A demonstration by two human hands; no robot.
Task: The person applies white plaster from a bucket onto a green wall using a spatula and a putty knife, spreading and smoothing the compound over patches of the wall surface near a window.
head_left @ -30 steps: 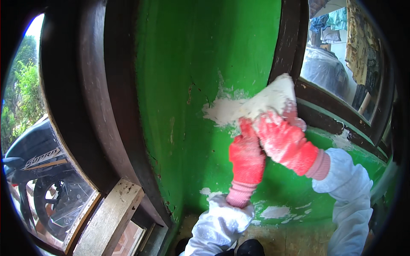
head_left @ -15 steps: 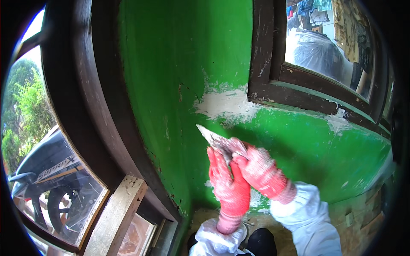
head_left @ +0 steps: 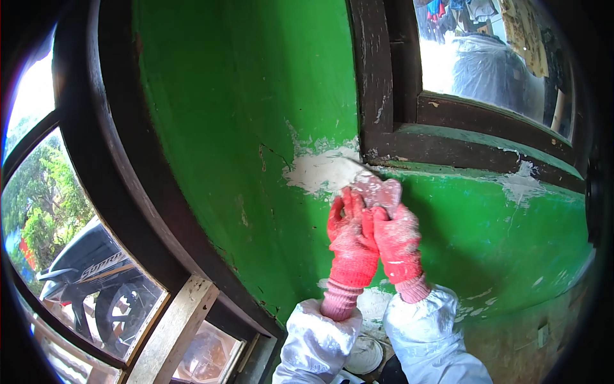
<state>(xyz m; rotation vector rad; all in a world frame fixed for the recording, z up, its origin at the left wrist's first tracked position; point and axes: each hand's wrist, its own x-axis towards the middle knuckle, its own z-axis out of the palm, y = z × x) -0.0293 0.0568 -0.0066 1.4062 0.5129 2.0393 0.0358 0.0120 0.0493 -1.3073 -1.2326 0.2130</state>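
Both my hands wear red knit gloves smeared with white. My right hand [head_left: 398,246] is closed on the lower right part of a putty knife [head_left: 380,191], a flat reddish-brown blade streaked with white. Close beside it, my left hand [head_left: 352,240] has its fingers pointing up and pressed to the blade's lower left side. The knife's upper edge lies against a white putty patch [head_left: 320,169] on the green wall [head_left: 243,160], just under the corner of a dark window frame [head_left: 377,137]. The handle, if any, is hidden in my gloves.
A glazed window [head_left: 492,70] is at the upper right. More white putty [head_left: 521,182] marks the wall below it. At left stand dark window frames, with a motorcycle [head_left: 96,275] behind glass, and a wooden beam [head_left: 176,326]. A round pale container [head_left: 363,355] sits near my feet.
My hands and the putty knife have moved up and slightly right, from open air below the patch onto its lower right part. The knife has turned. The view has shifted somewhat.
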